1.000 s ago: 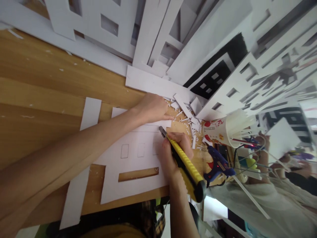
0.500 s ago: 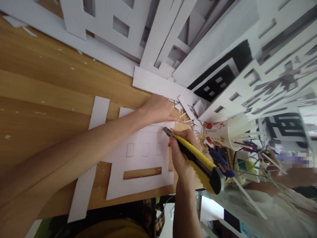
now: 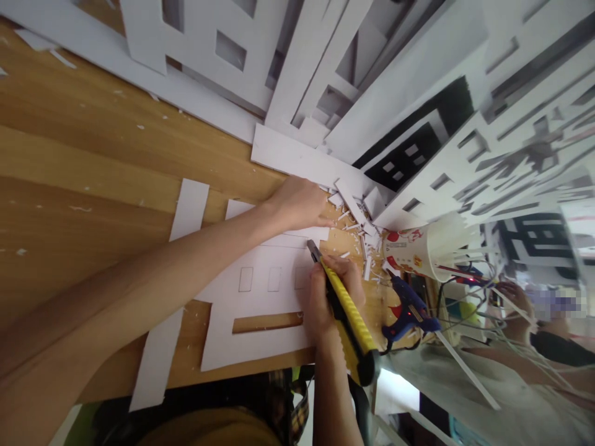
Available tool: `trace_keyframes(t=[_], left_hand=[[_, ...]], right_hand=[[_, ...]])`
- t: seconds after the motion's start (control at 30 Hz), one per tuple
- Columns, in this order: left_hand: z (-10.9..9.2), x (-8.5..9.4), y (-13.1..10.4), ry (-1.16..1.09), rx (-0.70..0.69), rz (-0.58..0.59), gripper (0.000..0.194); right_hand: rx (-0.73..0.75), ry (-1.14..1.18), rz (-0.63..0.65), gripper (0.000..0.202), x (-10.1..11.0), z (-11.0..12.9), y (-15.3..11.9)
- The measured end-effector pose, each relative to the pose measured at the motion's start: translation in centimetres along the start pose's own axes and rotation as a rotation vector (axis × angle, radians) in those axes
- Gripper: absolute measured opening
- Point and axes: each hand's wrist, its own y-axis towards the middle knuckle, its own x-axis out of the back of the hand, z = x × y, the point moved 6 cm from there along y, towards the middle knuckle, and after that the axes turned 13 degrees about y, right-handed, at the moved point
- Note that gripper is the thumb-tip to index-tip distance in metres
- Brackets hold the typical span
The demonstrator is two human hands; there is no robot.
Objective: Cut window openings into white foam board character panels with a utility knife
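A white board with pencilled rectangles and a long cut-out slot lies flat on the wooden table. My left hand presses down at its far edge, thumb stretched out to the right; the other fingers are bent and partly hidden. In my right hand is a yellow and black utility knife, gripped like a pen. Its blade tip meets the board near a pencilled line, close to the notched right edge and just below my left hand. Whether the blade is cutting in, I cannot tell.
White offcuts and shreds litter the table beyond my hands. A paper cup and a blue glue gun lie to the right. Cut-out white panels stand along the back. A white strip lies left; another person is at far right.
My right hand has swung its grip leftward, so the knife's handle end has moved left and down while its tip stays nearly in place. The glue gun shows more fully. My left hand stays put.
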Motion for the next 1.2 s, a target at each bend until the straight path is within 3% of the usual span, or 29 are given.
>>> trace_keyframes(t=[0.2,0.27,0.37,0.43,0.5,0.67,0.73,0.87,1.03,1.2], left_hand=[[0.2,-0.1,0.1,-0.003,0.016,-0.027,0.055],[0.2,-0.1,0.2,0.011,0.019,-0.028,0.056],[0.1,-0.1,0.2,0.013,0.005,-0.023,0.059],[0.1,-0.2,0.2,0.006,0.002,-0.017,0.061],[0.1,-0.1,0.2,-0.003,0.003,-0.032,0.06],[0.3,0.0,0.2,-0.036,0.037,-0.075,0.051],[0.4,0.0,0.3,-0.032,0.042,-0.076,0.051],[0.2,-0.2,0.3,-0.016,0.007,-0.064,0.056],[0.2,-0.3,0.2,0.004,0.01,-0.024,0.062],[0.1,-0.1,0.0,0.004,-0.008,-0.035,0.062]], right_hand=[[-0.166,0.007,0.243,0.011,-0.8,0.3,4.9],[-0.186,0.051,0.244,0.009,-0.9,-0.1,4.2],[-0.12,-0.006,0.024,0.002,0.2,-0.4,1.4],[-0.063,-0.002,-0.012,0.001,0.4,-0.2,0.2],[-0.082,-0.005,0.037,0.001,0.2,-0.1,0.8],[-0.341,0.176,0.231,0.009,-1.1,-1.2,4.8],[-0.298,0.159,0.208,0.009,-1.0,-1.2,4.5],[-0.16,-0.003,0.052,0.004,0.5,-0.8,1.0],[-0.103,-0.009,0.068,0.004,0.4,-0.7,0.0],[0.075,-0.025,-0.004,0.002,0.1,0.1,-1.5]])
